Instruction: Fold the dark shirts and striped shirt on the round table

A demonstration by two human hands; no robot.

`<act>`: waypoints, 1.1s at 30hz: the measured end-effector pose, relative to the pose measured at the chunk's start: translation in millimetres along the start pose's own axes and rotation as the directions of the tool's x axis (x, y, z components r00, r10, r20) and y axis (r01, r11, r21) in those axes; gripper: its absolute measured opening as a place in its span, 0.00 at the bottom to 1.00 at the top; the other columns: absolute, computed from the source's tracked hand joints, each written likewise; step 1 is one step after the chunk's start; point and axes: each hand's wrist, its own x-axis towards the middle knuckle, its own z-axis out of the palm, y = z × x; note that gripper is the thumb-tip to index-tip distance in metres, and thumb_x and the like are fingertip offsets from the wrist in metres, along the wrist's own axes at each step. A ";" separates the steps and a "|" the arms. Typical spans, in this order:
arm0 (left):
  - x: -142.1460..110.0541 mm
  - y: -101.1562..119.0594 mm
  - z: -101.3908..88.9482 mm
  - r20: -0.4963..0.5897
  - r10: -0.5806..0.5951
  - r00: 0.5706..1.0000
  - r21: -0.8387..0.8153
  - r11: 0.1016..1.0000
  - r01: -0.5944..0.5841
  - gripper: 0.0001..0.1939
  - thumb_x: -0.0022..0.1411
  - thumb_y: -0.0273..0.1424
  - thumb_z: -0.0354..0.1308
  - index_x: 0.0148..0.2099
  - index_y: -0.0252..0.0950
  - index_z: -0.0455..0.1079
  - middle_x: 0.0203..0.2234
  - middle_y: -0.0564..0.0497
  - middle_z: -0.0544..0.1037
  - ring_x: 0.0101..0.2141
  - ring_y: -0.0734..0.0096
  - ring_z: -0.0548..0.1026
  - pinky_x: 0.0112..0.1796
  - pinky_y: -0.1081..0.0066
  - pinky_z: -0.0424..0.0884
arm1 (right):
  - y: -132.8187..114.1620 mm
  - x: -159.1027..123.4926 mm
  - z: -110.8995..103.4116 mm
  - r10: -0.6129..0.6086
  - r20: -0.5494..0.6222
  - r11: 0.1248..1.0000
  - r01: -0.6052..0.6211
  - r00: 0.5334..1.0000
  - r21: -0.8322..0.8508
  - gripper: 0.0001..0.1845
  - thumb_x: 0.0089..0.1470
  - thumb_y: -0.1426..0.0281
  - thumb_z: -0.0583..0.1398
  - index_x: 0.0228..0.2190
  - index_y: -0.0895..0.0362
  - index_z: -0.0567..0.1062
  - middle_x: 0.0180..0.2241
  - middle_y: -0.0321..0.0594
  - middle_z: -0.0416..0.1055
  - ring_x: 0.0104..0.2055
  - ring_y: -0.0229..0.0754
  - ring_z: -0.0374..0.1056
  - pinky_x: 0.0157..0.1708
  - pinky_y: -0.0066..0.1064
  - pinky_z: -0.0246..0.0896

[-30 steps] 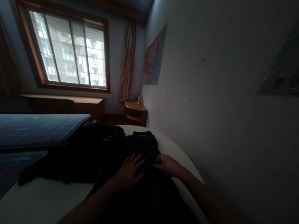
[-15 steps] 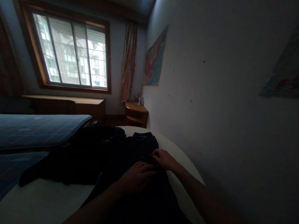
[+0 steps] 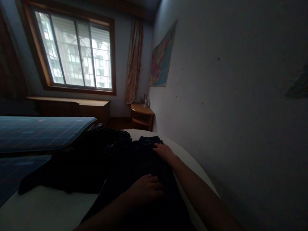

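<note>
A black garment (image 3: 139,162) lies spread on a white bed surface (image 3: 49,209) in front of me, its collar (image 3: 148,140) at the far end. My left hand (image 3: 147,189) rests on the middle of the garment with its fingers curled down onto the cloth. My right hand (image 3: 162,152) reaches further out and presses on the cloth just below the collar, fingers bent. The dim light hides whether either hand pinches a fold.
More dark clothing (image 3: 89,160) is heaped to the left of the garment. A blue checked mattress or quilt (image 3: 34,133) lies at the left. A white wall (image 3: 220,97) runs close along the right. A window (image 3: 75,55), wooden desk (image 3: 68,105) and corner shelf (image 3: 141,115) stand beyond.
My right hand has slid away from me up the garment to the collar. My left hand has drawn back toward me and curled its fingers, which lay spread a second ago.
</note>
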 end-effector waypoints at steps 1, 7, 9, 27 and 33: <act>0.3 -0.4 1.5 -0.006 -0.004 1.000 0.004 1.000 0.004 0.09 0.72 0.31 0.53 0.50 0.45 0.72 0.45 0.53 0.80 0.43 0.66 0.74 0.39 0.68 0.65 | 0.2 2.6 0.5 0.010 -0.004 1.000 -0.010 1.000 -0.006 0.16 0.63 0.74 0.54 0.47 0.50 0.77 0.55 0.45 0.69 0.52 0.48 0.69 0.49 0.38 0.62; -2.0 -6.6 12.2 -0.057 -0.110 0.992 -0.007 0.994 0.109 0.07 0.71 0.29 0.53 0.47 0.39 0.71 0.45 0.51 0.79 0.44 0.66 0.75 0.43 0.67 0.67 | 3.7 11.0 4.2 0.179 -0.068 0.983 -0.181 0.982 -0.037 0.17 0.64 0.77 0.49 0.46 0.59 0.76 0.51 0.56 0.70 0.53 0.52 0.68 0.51 0.42 0.58; -2.7 -8.0 13.5 -0.059 -0.158 0.986 -0.013 0.987 0.158 0.07 0.72 0.29 0.52 0.47 0.40 0.71 0.45 0.51 0.79 0.45 0.66 0.75 0.44 0.67 0.68 | 4.9 12.0 8.6 0.226 -0.069 0.973 -0.228 0.972 -0.027 0.17 0.64 0.77 0.49 0.47 0.58 0.75 0.51 0.55 0.70 0.51 0.50 0.69 0.49 0.41 0.59; -6.5 -0.7 6.6 -0.074 0.003 0.997 -0.118 0.993 -0.012 0.07 0.69 0.31 0.55 0.47 0.41 0.71 0.44 0.52 0.79 0.51 0.63 0.72 0.53 0.62 0.62 | 12.5 8.0 29.1 0.305 -0.008 0.935 -0.298 0.952 0.194 0.20 0.62 0.77 0.50 0.54 0.58 0.70 0.51 0.52 0.73 0.52 0.50 0.71 0.48 0.37 0.62; 0.5 31.5 -14.0 0.018 0.074 0.997 -0.237 0.969 -0.068 0.13 0.62 0.38 0.62 0.47 0.40 0.73 0.37 0.50 0.79 0.42 0.64 0.75 0.50 0.63 0.65 | 16.2 -18.0 31.2 0.203 0.035 0.927 -0.203 0.979 0.316 0.30 0.62 0.67 0.55 0.63 0.64 0.58 0.58 0.56 0.67 0.58 0.49 0.66 0.53 0.35 0.60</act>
